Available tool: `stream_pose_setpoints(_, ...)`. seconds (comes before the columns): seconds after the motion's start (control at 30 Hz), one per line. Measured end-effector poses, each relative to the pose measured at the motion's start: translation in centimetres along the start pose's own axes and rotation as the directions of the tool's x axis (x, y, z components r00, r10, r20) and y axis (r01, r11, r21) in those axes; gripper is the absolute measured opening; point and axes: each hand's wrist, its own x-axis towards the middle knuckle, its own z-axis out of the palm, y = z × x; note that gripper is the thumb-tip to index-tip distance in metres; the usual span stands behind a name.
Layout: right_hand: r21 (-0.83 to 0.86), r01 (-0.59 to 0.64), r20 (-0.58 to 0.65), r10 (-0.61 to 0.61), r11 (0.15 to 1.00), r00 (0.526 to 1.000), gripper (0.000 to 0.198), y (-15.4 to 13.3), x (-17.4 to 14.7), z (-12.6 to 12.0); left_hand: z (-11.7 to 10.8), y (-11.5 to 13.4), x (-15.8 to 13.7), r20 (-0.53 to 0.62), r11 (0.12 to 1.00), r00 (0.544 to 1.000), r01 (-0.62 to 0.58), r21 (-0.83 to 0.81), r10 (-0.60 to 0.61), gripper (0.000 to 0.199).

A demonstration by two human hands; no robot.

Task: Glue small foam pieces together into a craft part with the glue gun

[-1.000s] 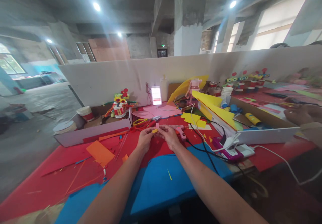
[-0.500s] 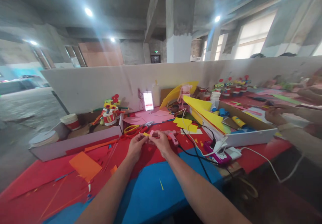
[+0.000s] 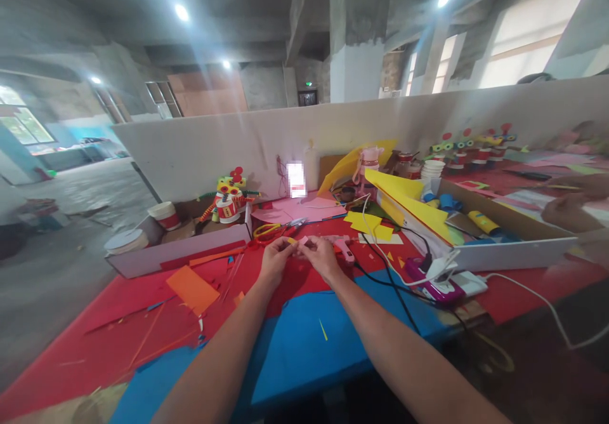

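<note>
My left hand (image 3: 275, 261) and my right hand (image 3: 323, 259) meet over the red sheet, fingertips almost touching. A small yellow paper piece (image 3: 289, 240) is pinched in the left. The right pinches a small pink paper piece (image 3: 303, 240). Fingers cover part of both pieces, and whether the two are joined I cannot tell. Just right of my right hand lies a pink hot glue gun (image 3: 343, 247) with a black cord. Yellow-handled scissors (image 3: 269, 231) lie beyond my left hand, near pink paper sheets (image 3: 304, 209).
At left, a box (image 3: 181, 254) holds paper cups and a cup-bodied figure (image 3: 229, 205). A white box (image 3: 523, 256) with blue and yellow rolls stands right, near a purple power strip (image 3: 440, 289) with trailing cords. Orange paper (image 3: 193, 289) lies left; a co-worker's hand (image 3: 571, 211) shows far right.
The whole view has shifted, so the table things appear farther right and slightly higher. Both hands keep their pinch on the small paper pieces.
</note>
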Motion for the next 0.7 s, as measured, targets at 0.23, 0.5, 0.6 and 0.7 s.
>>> stream_pose_setpoints(0.23, 0.101, -0.082, 0.084, 0.074, 0.992, 0.994, 0.031, -0.27, -0.14, -0.21, -0.26, -0.06, 0.07, -0.020, 0.999, 0.999, -0.032, 0.027, 0.032, 0.026)
stream_pose_setpoints(0.5, 0.039, -0.066, 0.042, 0.064, 0.997, 0.997, 0.024, -0.09, -0.05, -0.30, 0.13, 0.16, -0.25, -0.010, 0.994, 0.996, -0.090, 0.057, 0.090, 0.025)
stream_pose_setpoints(0.6, 0.091, -0.116, 0.055, 0.111, 0.989, 0.992, 0.024, -0.33, -0.26, -0.26, 0.11, 0.17, -0.23, -0.025, 0.992, 0.995, -0.090, 0.090, 0.092, 0.027)
stream_pose_setpoints(0.7, 0.126, -0.093, 0.039, 0.088, 0.988, 0.995, 0.027, -0.39, -0.32, -0.04, 0.06, 0.01, -0.04, -0.039, 0.998, 0.998, -0.056, 0.027, 0.057, 0.030)
